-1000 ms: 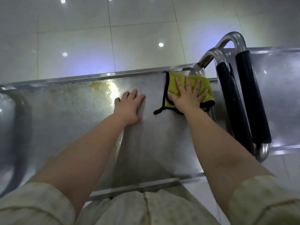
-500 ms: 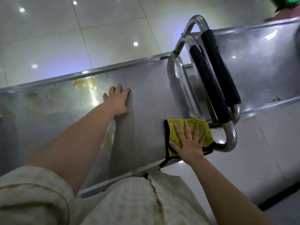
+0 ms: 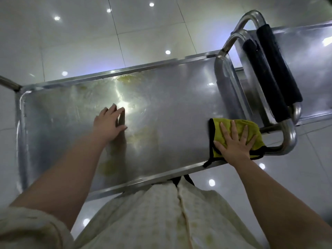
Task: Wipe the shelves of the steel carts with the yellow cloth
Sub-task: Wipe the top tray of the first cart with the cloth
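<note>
A steel cart's top shelf (image 3: 172,112) lies in front of me, with yellowish smears near its far edge and its middle. The yellow cloth (image 3: 239,126), edged in black, lies at the shelf's near right corner. My right hand (image 3: 233,142) presses flat on the cloth with its fingers spread. On the bare steel left of the middle rests my left hand (image 3: 109,123), palm down, holding nothing.
Two steel push handles with black foam grips (image 3: 269,74) stand close together at the right end. A second steel cart's shelf (image 3: 309,69) adjoins there. White glossy floor tiles (image 3: 71,33) surround the carts. My pale shirt (image 3: 161,212) is against the near rim.
My right hand has dragged the cloth from the far right corner to the near right corner. The left hand has stayed on the shelf. The camera view has shifted.
</note>
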### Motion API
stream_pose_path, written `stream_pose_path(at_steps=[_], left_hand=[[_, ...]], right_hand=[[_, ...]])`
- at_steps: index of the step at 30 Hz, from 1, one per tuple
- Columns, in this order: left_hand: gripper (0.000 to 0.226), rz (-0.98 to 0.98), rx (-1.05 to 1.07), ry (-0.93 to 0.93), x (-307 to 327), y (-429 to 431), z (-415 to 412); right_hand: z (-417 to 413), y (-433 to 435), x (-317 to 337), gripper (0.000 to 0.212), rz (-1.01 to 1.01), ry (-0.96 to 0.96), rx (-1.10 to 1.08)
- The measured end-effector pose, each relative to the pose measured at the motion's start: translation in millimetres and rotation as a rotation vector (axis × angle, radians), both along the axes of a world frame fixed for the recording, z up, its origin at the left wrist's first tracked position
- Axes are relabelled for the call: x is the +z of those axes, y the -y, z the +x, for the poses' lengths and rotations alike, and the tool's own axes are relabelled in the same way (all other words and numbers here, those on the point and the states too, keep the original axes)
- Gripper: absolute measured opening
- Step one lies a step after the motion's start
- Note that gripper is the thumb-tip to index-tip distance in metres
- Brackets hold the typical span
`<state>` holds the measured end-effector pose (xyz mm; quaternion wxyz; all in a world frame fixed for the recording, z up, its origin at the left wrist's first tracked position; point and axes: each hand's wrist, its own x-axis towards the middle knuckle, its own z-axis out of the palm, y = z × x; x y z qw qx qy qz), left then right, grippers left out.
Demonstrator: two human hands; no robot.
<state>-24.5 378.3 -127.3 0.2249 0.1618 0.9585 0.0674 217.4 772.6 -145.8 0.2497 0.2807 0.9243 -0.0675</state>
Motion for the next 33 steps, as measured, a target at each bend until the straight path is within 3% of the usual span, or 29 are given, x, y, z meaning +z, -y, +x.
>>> stream_pose_path(at_steps=[8,13,17,28,33], left_hand=[[0.074,0.030,0.009,-0.015,-2.7,1.3,2.3],[0.050,0.016,-0.082,-0.057,-1.2,11.1,-3.9],[0.046,0.065,-0.067,-0.087,-0.9,30.6,-2.1],[0.055,0.168,0.244,-0.027,12.2,128.1,73.2],[0.065,0.067,0.163,-0.019,9.9,148.3,86.0]], right_hand=[[-45.4,160.1,-9.7,0.074,-0.036,-0.070,0.144],[-66.1,292.3,-10.9,0.074,-0.104,-0.086,0.356],[-64.2,297.1,-10.9,0.074,-0.113,-0.103,0.363],[-68.6,289.5,-4.8,0.076,-0.157,-0.031,0.393],[-68.2,292.3,-5.0,0.077,-0.125,-0.039,0.395]])
